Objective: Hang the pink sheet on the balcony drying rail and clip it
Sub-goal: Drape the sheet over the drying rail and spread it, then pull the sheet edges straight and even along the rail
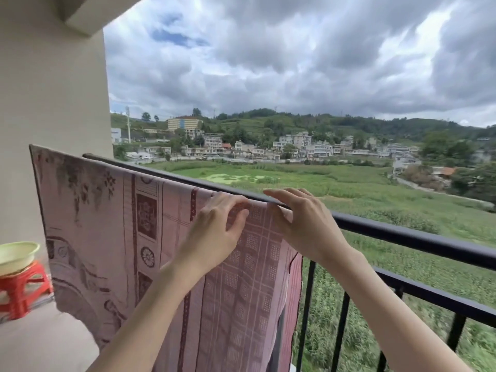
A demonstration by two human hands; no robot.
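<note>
The pink sheet (112,232), patterned in dark red, hangs draped over the black balcony rail (402,232) from the left wall to about the middle of the view. My left hand (217,232) rests on the sheet just below the rail, fingers curled and spread. My right hand (300,218) lies over the rail at the sheet's right edge, fingers apart, thumb against the cloth. Neither hand holds a clip, and no clip shows on the rail.
A yellow-green basin (16,256) sits on a red plastic stool (24,288) at the far left by the beige wall (53,103). Black vertical bars (341,331) run below the rail on the right. Beyond lie fields and houses.
</note>
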